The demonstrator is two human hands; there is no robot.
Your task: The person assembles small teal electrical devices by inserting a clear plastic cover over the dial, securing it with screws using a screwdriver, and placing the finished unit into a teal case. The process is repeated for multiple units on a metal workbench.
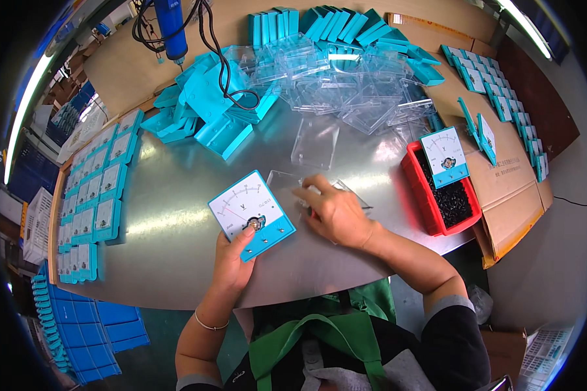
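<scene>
**Holding a Panel Meter While Picking Up a Clear Cover**

Head view. The left hand [233, 257] grips a turquoise panel meter [251, 214] by its lower edge, thumb closed over the front near the centre knob, fingers underneath. The meter sits just above the metal table [176, 221], in front of the person and left of centre. Its white dial faces up toward the camera, probably so the face stays readable and unobstructed. The body is nearly square, so it has no marked long axis; it is rotated, with the coloured bottom band toward the lower right and the scale arc toward the upper left.

The right hand [336, 212] lies palm down just right of the meter, fingers together and pressed on a clear plastic cover [287, 181] flat on the table. Whether the fingers pinch it or merely rest on it cannot be told.

Nearby stand a red bin [424, 195] of small dark parts, with another meter on its rim, and a heap of clear covers [346, 85].
</scene>
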